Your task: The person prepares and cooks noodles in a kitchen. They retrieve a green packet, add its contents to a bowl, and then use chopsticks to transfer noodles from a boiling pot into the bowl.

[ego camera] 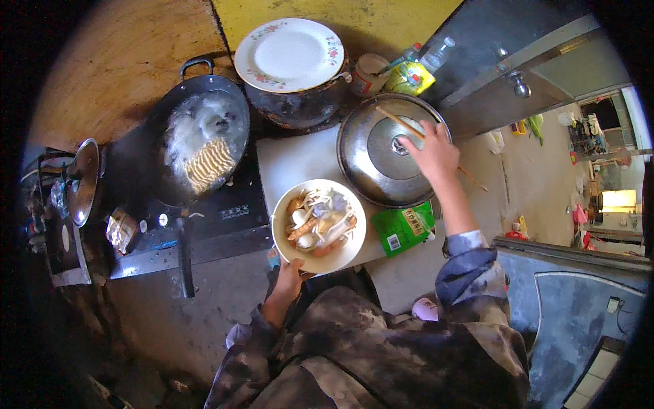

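My left hand (291,278) grips the near rim of a cream bowl (278,225). In the bowl are broth, white mushrooms, small pale eggs and other cooked pieces (319,220). To its upper right, my right hand (434,151) is over a domed metal lid (363,158), close to its knob (399,145). Wooden chopsticks (393,118) slant between its thumb and fingers and emerge past the palm; whether they are gripped or resting on the lid I cannot tell. A black wok (241,110) at the left holds bubbling, foamy water and a block of wavy dried noodles (209,164).
A floral plate (288,53) covers a dark pot (296,108) at the back. Plastic bottles (438,55) stand right of it. A green packet (403,229) is below the lid. The wok's handle (185,260) projects past the stove (235,220). A torn wrapper (121,230) lies nearby.
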Tool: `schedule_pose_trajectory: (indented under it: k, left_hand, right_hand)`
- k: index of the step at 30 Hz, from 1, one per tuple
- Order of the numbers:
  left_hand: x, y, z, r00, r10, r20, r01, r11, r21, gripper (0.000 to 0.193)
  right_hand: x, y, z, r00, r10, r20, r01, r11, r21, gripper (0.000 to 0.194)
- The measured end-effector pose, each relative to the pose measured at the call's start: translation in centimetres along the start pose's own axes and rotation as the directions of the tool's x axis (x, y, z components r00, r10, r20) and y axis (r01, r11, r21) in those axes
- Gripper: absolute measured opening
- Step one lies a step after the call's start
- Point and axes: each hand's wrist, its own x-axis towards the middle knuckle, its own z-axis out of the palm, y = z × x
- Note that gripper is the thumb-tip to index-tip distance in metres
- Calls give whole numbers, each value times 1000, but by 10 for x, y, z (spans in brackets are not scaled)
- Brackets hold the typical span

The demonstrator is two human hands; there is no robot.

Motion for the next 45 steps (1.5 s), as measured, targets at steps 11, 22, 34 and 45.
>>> schedule_pose_trajectory:
  k: [11,22,34,45]
  left_hand:
    - [2,19,-5,984,-131,120,126,991,52,44]
    - [1,14,-7,989,-107,102,100,992,74,48]
    - [-108,115,59,616,621,485,-665,80,743,39]
    - [-135,205,-24,593,307,744,-679,-306,667,18]
  right_hand:
    - [-31,19,-14,958,202,-203,-130,938,320,32]
    - [-65,58,15,941,332,-63,-270,851,451,35]
    - [-156,-60,-92,931,-358,69,-83,-24,996,43]
    - [-162,-179,-129,745,-660,-93,75,-55,996,16]
